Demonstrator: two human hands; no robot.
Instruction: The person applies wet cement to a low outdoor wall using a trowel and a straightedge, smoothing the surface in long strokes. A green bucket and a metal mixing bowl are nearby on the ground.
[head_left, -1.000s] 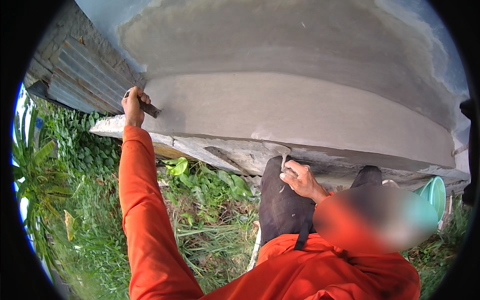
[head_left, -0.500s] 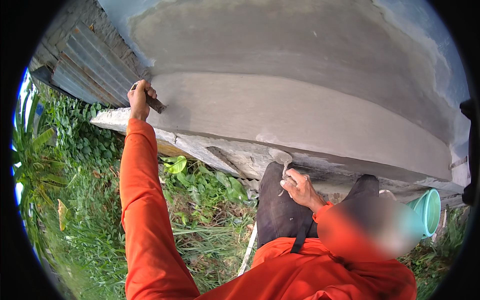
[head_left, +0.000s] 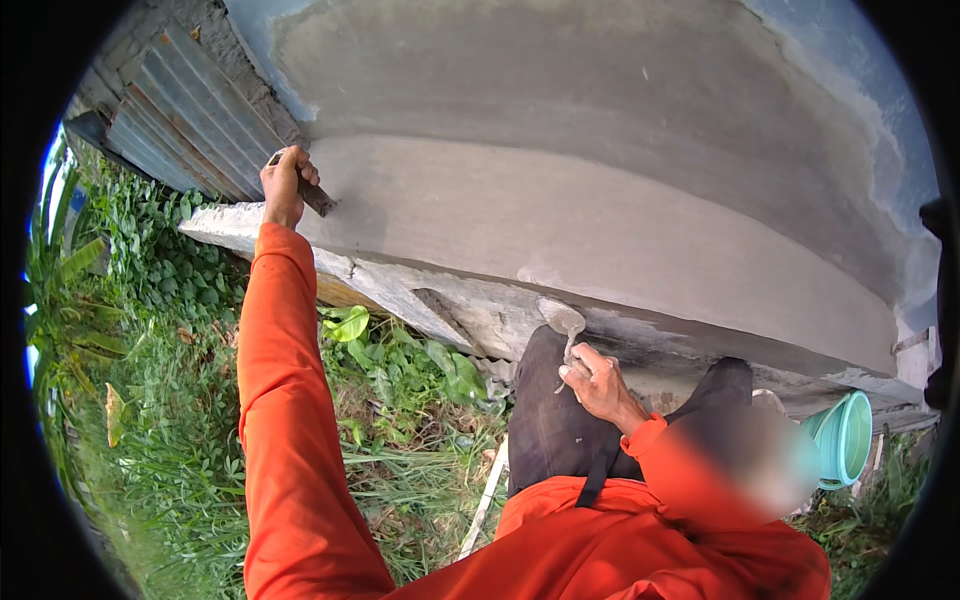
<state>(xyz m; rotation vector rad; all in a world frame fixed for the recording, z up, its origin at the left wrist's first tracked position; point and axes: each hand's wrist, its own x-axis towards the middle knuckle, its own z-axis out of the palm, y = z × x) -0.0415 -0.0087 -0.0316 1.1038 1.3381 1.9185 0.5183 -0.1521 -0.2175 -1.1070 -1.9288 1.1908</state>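
Wet grey plaster (head_left: 600, 230) could gouge if the left hand (head_left: 283, 185), clenched round its float (head_left: 316, 196), tilts; the right hand (head_left: 598, 385) apparently grips a trowel (head_left: 563, 325).

The person wears a bright orange top with long sleeves. The left sleeve (head_left: 285, 400) runs from the bottom of the frame up to the upper left, with soft folds along it, and it ends at the wrist below the bare left hand (head_left: 283, 187). The right sleeve (head_left: 665, 450), at the lower right, ends in a tight cuff beside the bare right hand (head_left: 598, 384). Dark trousers (head_left: 560, 430) show at lower centre, with a thin dark strap (head_left: 597, 472) over the orange cloth.
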